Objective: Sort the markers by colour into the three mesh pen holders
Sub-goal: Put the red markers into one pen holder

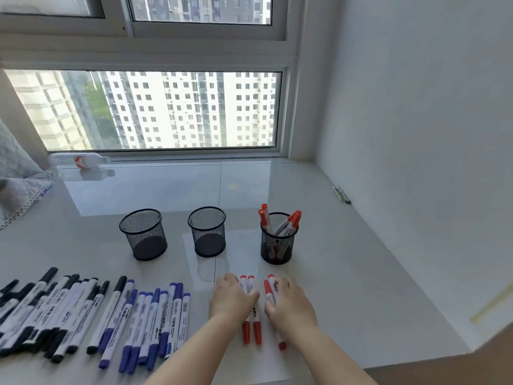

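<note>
Three black mesh pen holders stand in a row: the left holder and the middle holder hold nothing visible, while the right holder has several red markers in it. On the sill lie black markers at the left and blue markers beside them. My left hand lies over two red markers, its fingers curled on them. My right hand grips red markers next to it.
A white glossy sill ends in a wall at the right and a window behind. A plastic bottle lies at the back left, a quilted cloth at the far left, and a small green item by the wall.
</note>
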